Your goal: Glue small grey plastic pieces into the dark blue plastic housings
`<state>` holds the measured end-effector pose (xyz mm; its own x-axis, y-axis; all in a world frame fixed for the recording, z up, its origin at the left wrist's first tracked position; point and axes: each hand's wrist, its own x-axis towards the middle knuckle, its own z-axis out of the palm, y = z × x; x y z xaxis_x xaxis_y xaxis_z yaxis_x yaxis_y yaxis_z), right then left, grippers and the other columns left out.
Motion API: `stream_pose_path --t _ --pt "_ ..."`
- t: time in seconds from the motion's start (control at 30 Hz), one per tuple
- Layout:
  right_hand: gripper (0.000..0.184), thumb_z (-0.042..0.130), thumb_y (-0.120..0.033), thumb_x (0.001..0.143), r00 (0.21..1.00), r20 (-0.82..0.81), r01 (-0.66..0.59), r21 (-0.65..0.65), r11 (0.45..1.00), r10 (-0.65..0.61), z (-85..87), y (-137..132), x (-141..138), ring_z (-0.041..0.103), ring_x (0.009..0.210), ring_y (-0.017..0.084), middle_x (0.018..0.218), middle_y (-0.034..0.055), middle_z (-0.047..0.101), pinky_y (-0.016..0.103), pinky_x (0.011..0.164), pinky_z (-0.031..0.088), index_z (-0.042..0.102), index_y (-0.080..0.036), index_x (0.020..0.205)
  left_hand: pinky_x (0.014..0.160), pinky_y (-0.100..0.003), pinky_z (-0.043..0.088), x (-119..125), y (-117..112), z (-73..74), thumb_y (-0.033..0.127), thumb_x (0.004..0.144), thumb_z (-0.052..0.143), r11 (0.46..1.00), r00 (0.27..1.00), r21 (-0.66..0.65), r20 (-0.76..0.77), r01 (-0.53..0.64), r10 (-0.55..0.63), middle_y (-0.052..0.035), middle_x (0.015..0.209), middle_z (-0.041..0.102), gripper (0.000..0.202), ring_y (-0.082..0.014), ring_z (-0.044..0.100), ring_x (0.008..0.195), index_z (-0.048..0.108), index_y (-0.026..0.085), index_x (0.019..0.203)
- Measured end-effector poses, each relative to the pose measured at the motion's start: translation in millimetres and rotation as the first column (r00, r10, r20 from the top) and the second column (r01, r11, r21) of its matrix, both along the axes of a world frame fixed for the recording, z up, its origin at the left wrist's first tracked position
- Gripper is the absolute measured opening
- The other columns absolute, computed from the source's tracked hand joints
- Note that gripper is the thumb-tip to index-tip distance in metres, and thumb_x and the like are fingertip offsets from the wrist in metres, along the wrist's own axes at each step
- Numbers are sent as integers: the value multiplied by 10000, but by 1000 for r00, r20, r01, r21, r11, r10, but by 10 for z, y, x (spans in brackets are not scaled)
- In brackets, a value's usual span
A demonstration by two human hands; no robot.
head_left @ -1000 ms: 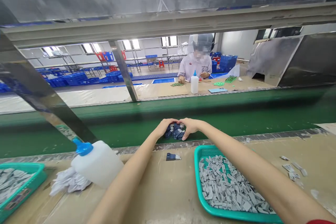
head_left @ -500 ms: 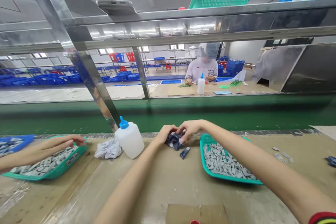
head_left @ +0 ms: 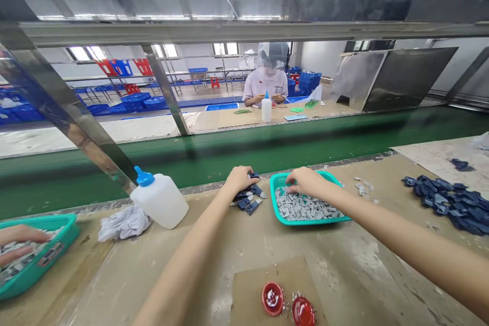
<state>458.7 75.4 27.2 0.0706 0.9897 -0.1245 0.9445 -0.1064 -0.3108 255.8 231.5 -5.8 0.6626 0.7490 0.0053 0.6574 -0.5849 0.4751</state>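
Your left hand [head_left: 240, 179] curls over small navy plastic pieces [head_left: 244, 204] on the bench [head_left: 160, 275], its grip hidden. Your right hand [head_left: 305, 181] dips into the teal basket [head_left: 305, 222], fingers among grey plastic pieces [head_left: 305, 208], hold unclear (they look light and stiff, so pinch an edge).

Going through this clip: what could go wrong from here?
The loose dark blue pieces by the left hand sit at the table's edge, so they might slip onto the green conveyor belt. The white squeeze bottle lies tilted on its side, so it might roll or leak.
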Motion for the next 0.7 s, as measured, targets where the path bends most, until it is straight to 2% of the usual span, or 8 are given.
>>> stream_pose_path --t 0.1,0.27,0.37,0.47,0.6,0.7 --pt "284 635 -417 847 993 77 89 -5 996 -88 -116 -47 -198 638 1003 274 1017 93 714 369 841 481 715 -196 1006 902 -441 478 -149 -127 38 341 892 574 1000 1000 -3 24 18 -17 -84 1132 618 237 -212 589 1023 625 159 1035" --pt "291 585 -330 915 967 180 195 -63 979 -181 -134 1 -476 617 1006 217 1161 99 618 423 864 510 605 -143 1137 891 -414 473 -429 -453 215 329 858 591 999 967 -38 253 -8 17 -73 1019 658 189 -211 604 966 632 180 967" --pt "329 594 -311 911 963 183 218 -82 973 -200 -87 -12 -553 610 1019 226 1205 113 590 420 856 519 577 -137 1190 867 -354 484 -566 -726 357 367 824 591 997 891 -82 452 -14 49 -60 996 667 201 -211 615 963 614 208 946" --pt "331 591 -313 913 970 134 218 -101 971 -204 -19 -68 -548 614 1009 223 1204 103 590 417 843 525 570 -151 1201 839 -328 488 -717 -1083 489 410 778 630 989 790 -146 603 -31 114 -66 987 659 268 -219 614 985 593 193 930" --pt "314 583 -313 918 982 13 191 -62 980 -190 101 -185 -472 614 1006 216 1205 89 590 411 836 528 571 -176 1200 767 -313 496 -950 -1639 634 495 801 594 957 676 -292 704 -5 218 -93 983 669 369 -205 637 909 572 175 984" --pt "258 567 -329 925 981 -110 165 13 986 -163 214 -360 -373 640 908 188 1102 78 641 371 789 536 612 -157 1112 706 -279 485 -1123 -1990 734 550 823 558 917 613 -398 734 39 293 -108 1022 670 447 -181 643 862 564 178 1071"
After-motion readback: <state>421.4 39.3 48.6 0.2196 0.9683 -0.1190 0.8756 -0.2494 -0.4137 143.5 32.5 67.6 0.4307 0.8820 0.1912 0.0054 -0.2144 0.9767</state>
